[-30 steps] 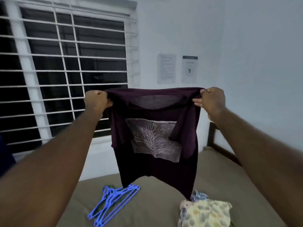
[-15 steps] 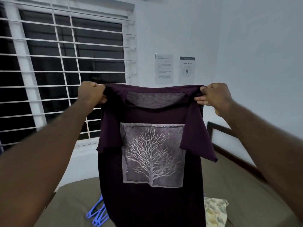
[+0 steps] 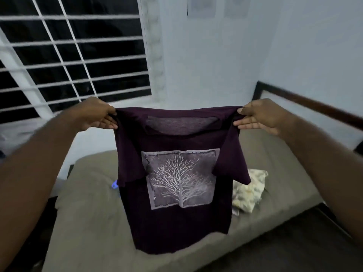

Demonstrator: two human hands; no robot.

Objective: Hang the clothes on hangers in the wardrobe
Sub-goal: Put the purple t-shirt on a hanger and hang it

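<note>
Both arms are out in front, and the dark purple T-shirt [image 3: 176, 224] is up in the air between them, spread wide. The left hand [image 3: 96, 114] pinches one shoulder seam, thumb on top and fingers curled beneath the fabric. The right hand [image 3: 259, 116] does the same at the other shoulder, thumb pressing down on the edge, fingers tucked under. The neckline sags a little between the two grips. The shirt faces the camera, with its pale square tree print [image 3: 179, 178] showing bare white branches across the chest. Both short sleeves flop loose, the one on the right hanging further out. The hem hangs low over the olive-brown mattress [image 3: 88, 222]; whether it touches the surface is hard to say from this angle.

Just past the shirt's left edge a small sliver of bright blue [image 3: 114, 184] peeks out on the mattress. It is probably a plastic hanger, but too little of it shows to be certain. On the right side, a folded floral cloth [image 3: 248, 191] in yellow and grey lies on the mattress, partly behind the shirt. A dark wooden bed frame [image 3: 314, 107] runs along the pale wall on the right. To the left, a window with a white grille [image 3: 68, 55] is dark behind its bars. Two papers [image 3: 201, 6] are stuck high on the wall, too blurred to read.
</note>
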